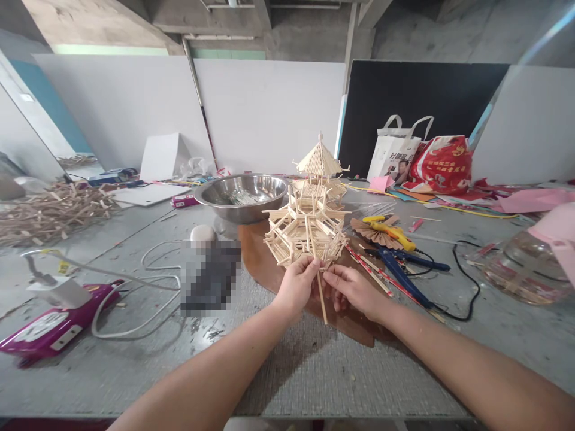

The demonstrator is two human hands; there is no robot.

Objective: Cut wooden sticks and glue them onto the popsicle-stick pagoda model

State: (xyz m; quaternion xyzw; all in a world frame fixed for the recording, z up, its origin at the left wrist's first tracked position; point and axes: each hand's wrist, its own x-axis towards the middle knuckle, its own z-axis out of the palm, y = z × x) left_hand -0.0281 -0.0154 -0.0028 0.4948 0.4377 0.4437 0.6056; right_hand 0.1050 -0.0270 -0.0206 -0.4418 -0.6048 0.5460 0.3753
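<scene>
A pagoda model (309, 224) built of thin wooden sticks stands upright in front of me, with tiered roofs and a pointed top. My left hand (299, 281) is closed at its near lower edge, thumb and fingers pinching a long wooden stick (323, 302) that slants down toward me. Close beside it, my right hand (348, 287) is closed in a pinch at the same edge. Whatever lies between the right fingertips is too small to make out. Under the model and both hands lies a brown board (256, 251) with an irregular outline.
A steel basin (215, 200) stands left of the model. To the right lie a yellow glue gun (395, 233), blue-handled cutters (404, 278) and a glass jar (516, 275). At left are a purple power strip (85, 311), a looping white cable and piled wooden sticks (54, 209).
</scene>
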